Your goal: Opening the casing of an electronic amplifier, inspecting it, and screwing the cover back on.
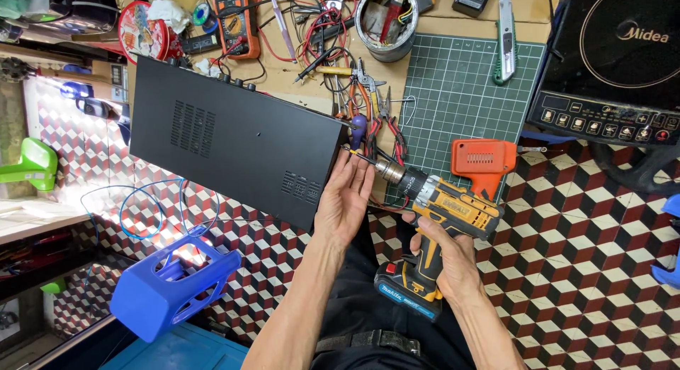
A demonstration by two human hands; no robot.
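Pliers (380,104) beside black case (234,140)

Bright, even overhead light; strong glare on patterned floor (78,122) at left; soft shadows; sharp focus throughout; slight wide-angle bending at edges.

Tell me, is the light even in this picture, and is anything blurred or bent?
Head view: strong glare whitens the patterned floor at left; the black case stays dark but readable; the yellow drill and both hands look sharp; straight edges bow slightly towards the corners, a wide-lens effect.
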